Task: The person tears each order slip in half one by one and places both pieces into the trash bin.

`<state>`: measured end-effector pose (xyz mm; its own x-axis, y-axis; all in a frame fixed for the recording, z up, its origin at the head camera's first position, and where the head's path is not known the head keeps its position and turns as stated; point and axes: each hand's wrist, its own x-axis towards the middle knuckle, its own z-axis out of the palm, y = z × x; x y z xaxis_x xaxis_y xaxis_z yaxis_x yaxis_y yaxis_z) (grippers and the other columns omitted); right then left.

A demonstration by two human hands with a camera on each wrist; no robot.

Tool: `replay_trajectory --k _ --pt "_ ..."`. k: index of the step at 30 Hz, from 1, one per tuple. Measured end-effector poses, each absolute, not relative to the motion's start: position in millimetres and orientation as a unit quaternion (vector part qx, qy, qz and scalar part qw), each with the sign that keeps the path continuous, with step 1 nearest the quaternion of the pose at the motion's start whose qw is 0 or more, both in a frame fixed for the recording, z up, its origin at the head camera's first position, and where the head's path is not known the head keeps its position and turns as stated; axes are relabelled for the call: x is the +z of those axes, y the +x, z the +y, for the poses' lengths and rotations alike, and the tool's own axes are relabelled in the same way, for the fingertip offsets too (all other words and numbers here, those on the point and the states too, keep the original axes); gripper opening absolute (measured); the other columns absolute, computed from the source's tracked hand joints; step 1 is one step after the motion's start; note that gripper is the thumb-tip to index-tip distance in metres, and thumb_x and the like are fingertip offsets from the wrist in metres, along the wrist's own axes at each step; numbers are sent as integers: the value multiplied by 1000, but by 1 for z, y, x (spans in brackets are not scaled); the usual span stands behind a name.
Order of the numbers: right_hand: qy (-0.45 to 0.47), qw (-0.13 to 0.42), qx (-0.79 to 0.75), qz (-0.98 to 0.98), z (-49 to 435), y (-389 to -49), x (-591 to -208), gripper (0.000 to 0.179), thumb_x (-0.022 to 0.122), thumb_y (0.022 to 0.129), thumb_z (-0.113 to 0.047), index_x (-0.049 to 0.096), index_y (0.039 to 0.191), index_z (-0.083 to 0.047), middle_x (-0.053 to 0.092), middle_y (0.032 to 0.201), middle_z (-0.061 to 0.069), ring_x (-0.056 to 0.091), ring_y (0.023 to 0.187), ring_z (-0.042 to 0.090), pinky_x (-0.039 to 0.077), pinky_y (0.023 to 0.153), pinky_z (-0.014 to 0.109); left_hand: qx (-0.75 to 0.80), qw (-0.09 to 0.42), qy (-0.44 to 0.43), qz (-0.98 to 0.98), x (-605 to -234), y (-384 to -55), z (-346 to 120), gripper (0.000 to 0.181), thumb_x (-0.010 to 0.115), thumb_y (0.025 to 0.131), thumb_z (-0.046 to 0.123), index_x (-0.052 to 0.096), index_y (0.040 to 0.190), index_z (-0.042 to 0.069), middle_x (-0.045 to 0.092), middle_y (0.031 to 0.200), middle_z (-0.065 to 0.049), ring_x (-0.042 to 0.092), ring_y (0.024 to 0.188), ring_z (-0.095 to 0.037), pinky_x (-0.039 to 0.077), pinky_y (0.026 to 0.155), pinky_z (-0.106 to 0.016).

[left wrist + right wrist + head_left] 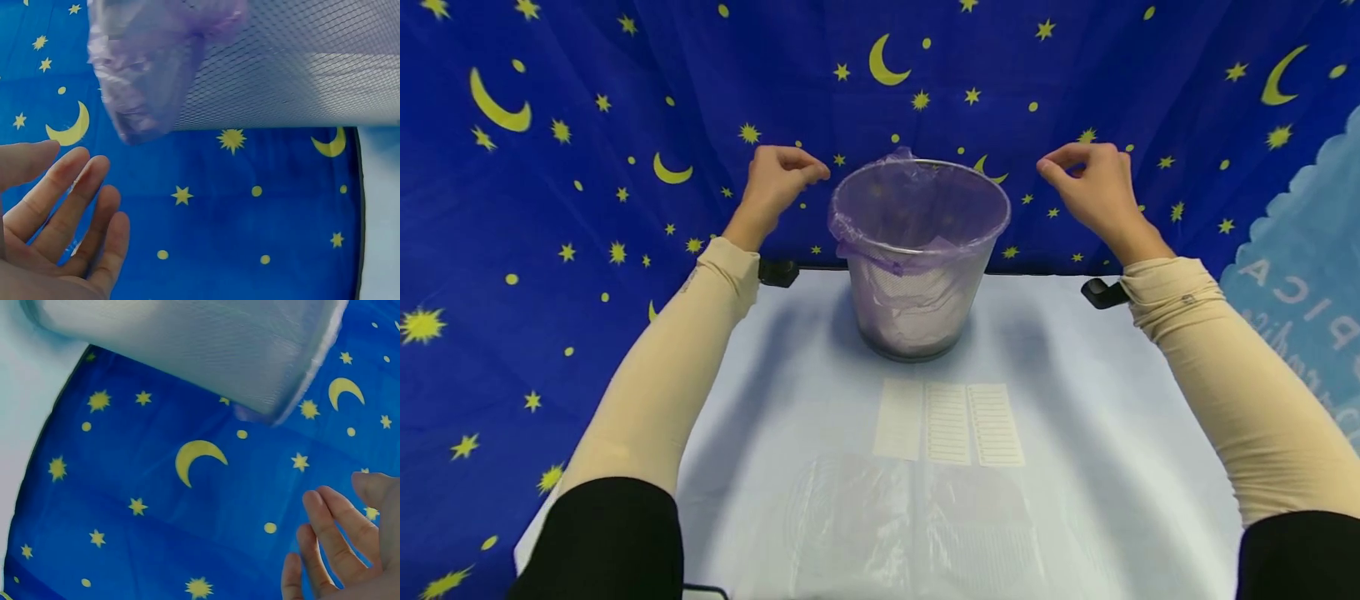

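A mesh wastebasket (917, 312) stands upright at the far side of the table, lined with a thin purple trash bag (891, 254) folded over its rim. To the left of the rim my left hand (778, 183) is raised, apart from the basket. In the left wrist view its fingers (65, 219) are loosely bent and hold nothing. My right hand (1097, 183) is up at the other side, clear of the rim. The right wrist view shows its loosely bent fingers (328, 534) with nothing between them. Bag folds bunch on the basket's left side.
Three white lined label sheets (947, 422) lie side by side in front of the basket. Nearer are clear plastic sleeves (917, 525) on the white table (1097, 467). A blue cloth (700, 75) with moons and stars hangs behind.
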<state>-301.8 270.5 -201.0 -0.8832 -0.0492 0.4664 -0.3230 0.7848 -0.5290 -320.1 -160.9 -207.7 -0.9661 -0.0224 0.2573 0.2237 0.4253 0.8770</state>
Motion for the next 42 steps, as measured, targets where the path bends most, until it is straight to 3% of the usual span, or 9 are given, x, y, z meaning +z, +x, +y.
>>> replay_trajectory --k 1,3,9,21,25,31,42 --pt "102 220 314 -918 271 -302 -205 48 59 106 -44 75 129 -6 72 131 20 60 130 35 31 125 54 -536 121 -64 -833 -211 -321 -161 19 70 102 21 83 109 7 77 105 1 63 102 -11 51 92 -28" --pt "100 225 314 -917 271 -301 -213 47 59 106 -44 75 128 -5 73 130 19 60 131 34 44 115 54 -545 133 -72 -825 -217 -322 -161 18 71 101 18 83 107 6 78 100 3 65 100 -11 52 89 -27" --pt "105 232 319 -913 270 -296 -243 42 62 106 -39 77 123 -3 76 121 19 64 124 34 47 113 53 -538 132 -70 -830 -246 -322 -161 16 73 100 17 82 105 4 78 92 6 65 94 -10 49 86 -26" --pt "95 212 324 -917 267 -287 -316 36 64 106 -31 76 120 0 76 118 21 62 122 40 47 108 57 -538 92 -53 -836 -313 -317 -165 17 71 100 12 80 110 1 79 112 -16 72 101 -22 55 88 -33" --pt "90 196 328 -920 268 -286 -339 35 64 106 -30 76 120 0 76 118 21 63 122 40 47 108 57 -543 77 -43 -835 -329 -317 -162 16 70 100 10 80 109 2 80 108 -13 72 97 -21 55 87 -34" --pt "103 195 332 -917 268 -278 -370 30 65 105 -24 76 115 2 76 114 23 64 116 41 49 102 57 -537 76 -40 -839 -355 -313 -156 12 78 94 14 83 101 6 81 98 -6 69 94 -18 51 81 -31" --pt "94 183 353 -913 271 -266 -414 28 66 105 -26 79 113 -2 78 109 20 67 117 39 53 99 54 -514 66 -44 -854 -390 -305 -157 14 78 94 16 83 102 6 79 100 -15 67 81 -16 51 76 -30"
